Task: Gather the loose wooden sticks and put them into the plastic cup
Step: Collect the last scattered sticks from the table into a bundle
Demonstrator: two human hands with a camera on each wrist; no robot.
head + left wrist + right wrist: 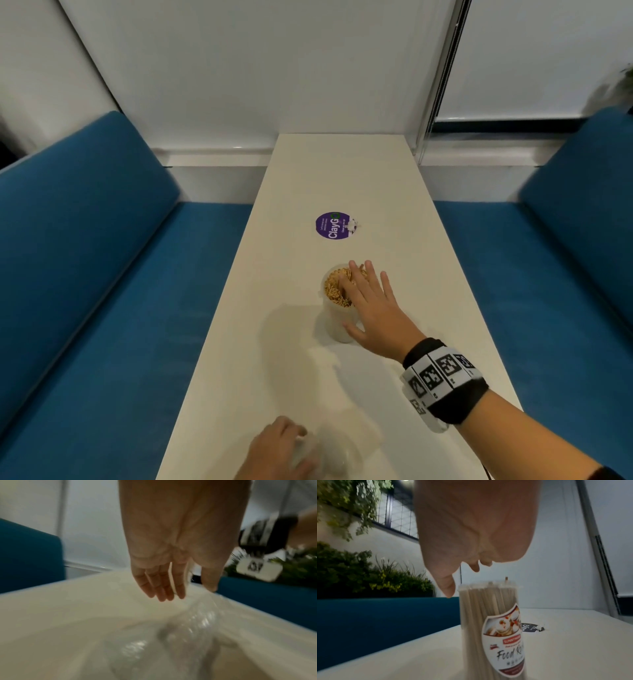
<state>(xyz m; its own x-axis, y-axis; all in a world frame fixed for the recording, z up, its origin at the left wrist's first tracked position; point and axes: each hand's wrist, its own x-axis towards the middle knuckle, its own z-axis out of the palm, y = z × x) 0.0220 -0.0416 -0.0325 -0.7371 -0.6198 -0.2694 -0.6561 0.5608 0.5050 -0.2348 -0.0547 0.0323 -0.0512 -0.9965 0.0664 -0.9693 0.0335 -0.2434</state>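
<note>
Cup [337,308] mid-table, packed with sticks [337,286]; right hand [368,301] flat, fingers spread over their tops, likely tamping them level; left hand [277,448], near edge, touching clear wrapper [329,455], grip unclear.

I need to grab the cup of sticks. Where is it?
In the head view the cup stands mid-table, under the right hand, nearer than the purple sticker.

Readable print near the right hand [371,308]

Plastic cup [491,628] label [504,642] beneath it reads "Food"; purple sticker [335,226] beyond it on the counter [394,205] reads "ClayGo".
</note>
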